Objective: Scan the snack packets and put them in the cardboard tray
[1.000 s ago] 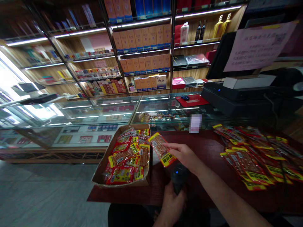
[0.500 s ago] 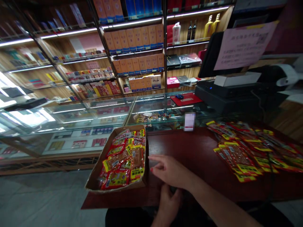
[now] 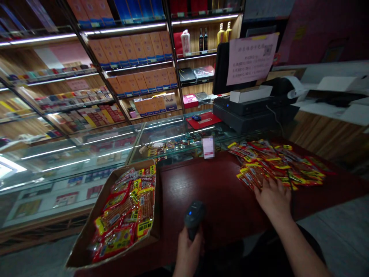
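Observation:
My left hand (image 3: 188, 246) is wrapped round the handle of a dark barcode scanner (image 3: 195, 214) with a lit blue light, held up over the near edge of the wooden table (image 3: 178, 184). My right hand (image 3: 273, 198) reaches over the heap of snack packets (image 3: 276, 163), fingers spread, fingertips touching the nearest red-and-yellow packets (image 3: 250, 177). No packet is lifted. On the left, a cardboard box (image 3: 157, 215) holds several more packets (image 3: 121, 215) of the same colours, some with brown sticks showing through clear film.
A glass display counter (image 3: 115, 150) runs behind the table. On it are a red mouse pad (image 3: 204, 121), a mouse (image 3: 196, 117) and a dark till (image 3: 245, 113) below a monitor bearing a pink notice (image 3: 252, 57). A small card (image 3: 208, 147) stands upright at the table's back edge.
My right hand has moved from beside the box to the packet heap on the right. The barcode scanner in my left hand has come into sight. The view has turned right.

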